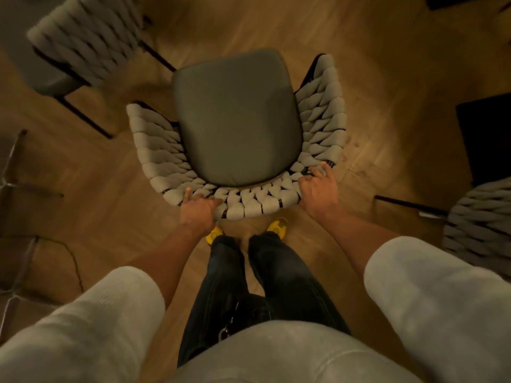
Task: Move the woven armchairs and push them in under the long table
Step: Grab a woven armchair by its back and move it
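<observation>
A woven armchair [237, 120] with a grey seat cushion and pale braided back stands on the wooden floor right in front of me, seen from above. My left hand [199, 208] grips the left part of its curved backrest, thumb up over the rim. My right hand [318, 186] grips the right part of the same backrest, fingers curled over the weave. My legs and yellow shoes stand just behind the chair. No long table shows clearly in this view.
A second woven armchair [83, 42] stands at the upper left, blurred. A third woven armchair [481, 225] is at the right edge. A dark furniture piece [486, 134] is at the right. Thin metal legs and a cable [74, 261] lie at the left.
</observation>
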